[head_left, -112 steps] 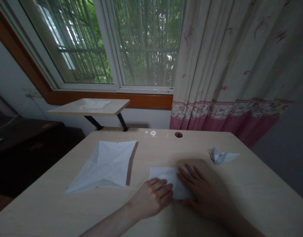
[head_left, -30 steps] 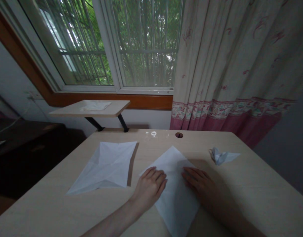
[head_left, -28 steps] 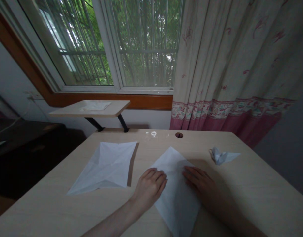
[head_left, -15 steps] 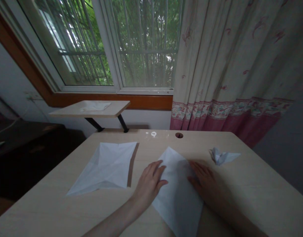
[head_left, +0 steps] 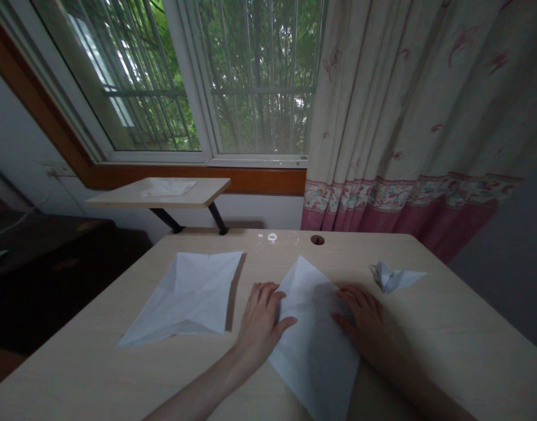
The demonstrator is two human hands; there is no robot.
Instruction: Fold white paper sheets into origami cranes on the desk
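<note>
Sheet (head_left: 314, 333): lies on the desk (head_left: 88, 380) between the hands, opened out as a diamond, near corner cut off by the bottom of my view; 3.7 s ago I saw it as a small rectangle under both palms.
Left hand (head_left: 258, 321): on the sheet's left edge, thumb on the paper; it sits farther out than a second ago, when its fingers lay over the surface.
Right hand (head_left: 365, 321): on the right edge, in shadow, also shifted outward.
Grip: both wide, thumbs parted from fingers; how hard they press I cannot tell.
Creased paper (head_left: 200, 292): left of the left hand, well apart from the sheet, unmoved.
Paper figure (head_left: 393, 278): beyond the right hand, right side, unmoved.
Hole (head_left: 317, 240): at the desk's far edge.
Shelf (head_left: 119, 197): raised on black supports at the far left, a crumpled white piece (head_left: 170, 187) on it, as before.
Curtain (head_left: 404, 128): behind, at right.
Window (head_left: 259, 82): farthest, greenery behind bars.
</note>
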